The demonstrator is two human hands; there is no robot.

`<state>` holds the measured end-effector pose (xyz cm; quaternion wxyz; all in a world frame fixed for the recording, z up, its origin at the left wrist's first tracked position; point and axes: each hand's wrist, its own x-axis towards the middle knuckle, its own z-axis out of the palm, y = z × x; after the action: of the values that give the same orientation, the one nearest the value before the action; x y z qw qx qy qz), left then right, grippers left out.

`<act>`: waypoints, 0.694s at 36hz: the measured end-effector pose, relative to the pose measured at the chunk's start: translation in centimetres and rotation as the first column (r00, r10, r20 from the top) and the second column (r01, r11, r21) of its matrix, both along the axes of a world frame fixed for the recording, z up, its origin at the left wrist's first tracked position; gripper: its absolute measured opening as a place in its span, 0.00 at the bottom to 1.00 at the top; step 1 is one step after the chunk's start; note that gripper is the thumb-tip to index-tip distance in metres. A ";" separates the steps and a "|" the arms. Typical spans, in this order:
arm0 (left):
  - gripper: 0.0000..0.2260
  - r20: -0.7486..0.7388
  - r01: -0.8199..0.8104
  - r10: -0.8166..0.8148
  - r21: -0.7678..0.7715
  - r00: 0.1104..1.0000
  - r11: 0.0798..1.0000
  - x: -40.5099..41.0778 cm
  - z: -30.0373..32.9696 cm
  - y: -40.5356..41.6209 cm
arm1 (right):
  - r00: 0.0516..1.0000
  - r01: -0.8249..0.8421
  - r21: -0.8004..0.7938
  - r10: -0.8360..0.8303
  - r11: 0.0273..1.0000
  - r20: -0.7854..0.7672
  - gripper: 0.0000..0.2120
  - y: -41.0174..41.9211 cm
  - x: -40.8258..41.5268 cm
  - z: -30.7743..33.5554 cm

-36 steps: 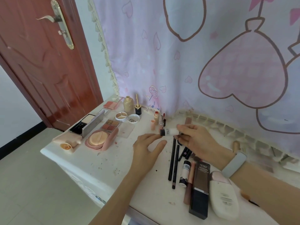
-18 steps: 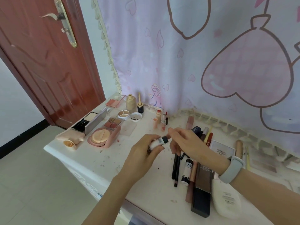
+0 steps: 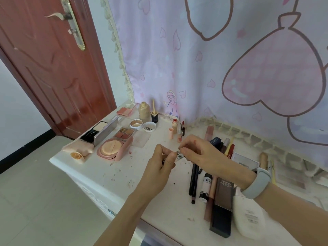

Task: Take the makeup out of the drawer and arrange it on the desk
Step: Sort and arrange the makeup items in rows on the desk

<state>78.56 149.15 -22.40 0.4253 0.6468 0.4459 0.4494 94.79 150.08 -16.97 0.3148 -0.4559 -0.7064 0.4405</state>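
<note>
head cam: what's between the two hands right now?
A small white tube with black lettering, pinched at either end by the left hand and right hand, above the desk.

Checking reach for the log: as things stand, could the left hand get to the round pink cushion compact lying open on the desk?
Probably not yet: the left hand grips a small white tube with the right hand; otherwise the path to the compact looks clear.

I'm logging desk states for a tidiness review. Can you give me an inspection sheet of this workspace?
Surface: white desk, speckled with crumbs and stains.
Job's things: small white tube held between both hands; open palettes and compacts at left; pencils, tubes and a dark box in a row at right.
Clutter: loose crumbs only.
Hands: left hand and right hand each pinch one end of the tube.
Cables: nothing seen.
Surroundings: pink curtain, red-brown door.
</note>
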 end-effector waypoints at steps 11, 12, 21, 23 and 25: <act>0.21 -0.226 -0.084 0.101 0.082 0.969 0.993 -0.3 0.8 -0.1 | 0.989 0.073 -0.006 -0.071 0.997 0.131 0.09 0.3 0.1 -0.6; 0.21 -0.231 -0.091 0.106 0.076 0.967 0.993 -0.3 0.8 -0.1 | 0.989 0.070 0.015 -0.072 0.997 0.129 0.06 0.3 0.2 -0.6; 0.22 -0.283 -0.086 0.104 0.074 0.953 0.994 -0.3 1.4 -0.4 | 0.981 -0.003 -0.090 0.020 0.996 0.192 0.14 0.3 -0.3 -0.1; 0.20 -0.266 -0.106 0.119 0.061 0.957 0.992 -0.3 1.5 -0.4 | 0.982 -0.028 0.001 0.027 1.000 0.187 0.05 0.1 -0.2 -0.4; 0.19 -0.249 -0.127 0.136 0.054 0.959 0.991 -0.6 1.6 -0.4 | 0.994 -0.055 -0.002 0.055 0.998 0.097 0.09 0.0 -0.1 -0.3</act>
<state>77.98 148.80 -20.77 0.3223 0.6755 0.5299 0.3989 94.74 150.08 -17.28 0.2680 -0.4569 -0.7334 0.4260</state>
